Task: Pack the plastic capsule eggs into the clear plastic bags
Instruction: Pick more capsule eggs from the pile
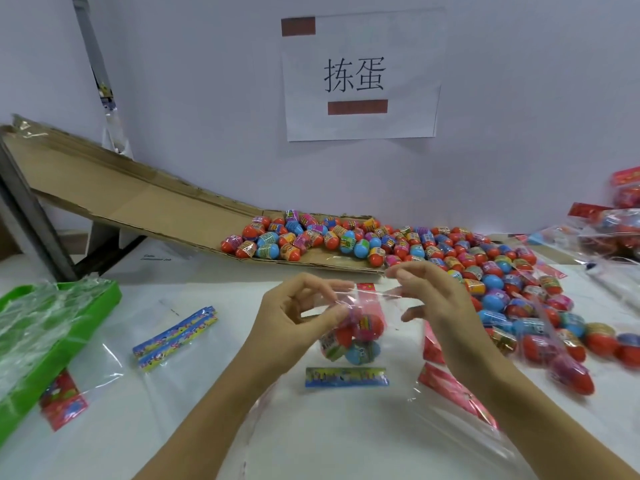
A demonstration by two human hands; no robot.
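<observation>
Both hands are raised above the white table (214, 393), and a clear plastic bag (360, 327) is held between them by its upper edge. That edge is pinched between thumb and fingertips of the left hand (294, 317), with the other fingers curled. The same edge is gripped further along by the right hand (433, 299), its fingers bent over the film. The bag hangs with its long axis roughly vertical, mouth up, and a red header strip (367, 287) is seen at the top. A few capsule eggs (356, 337) are gathered at its bottom, red, pink and blue; their pointing cannot be told through the film.

Just below the bag, a blue printed strip (346, 377) lies crosswise on the table. More flat bags (460, 393) with red headers lie under the right forearm. A large heap of loose eggs (485, 271) is spread to the right, lying in mixed directions, some on the lower end of a cardboard ramp (138, 206) that slopes down from the left. Two blue header strips (175, 337) and a green tray (79, 323) holding crumpled film are seen at left. Filled bags (616, 223) are stacked at far right. A paper sign (360, 77) with two characters is fixed to the pale wall behind.
</observation>
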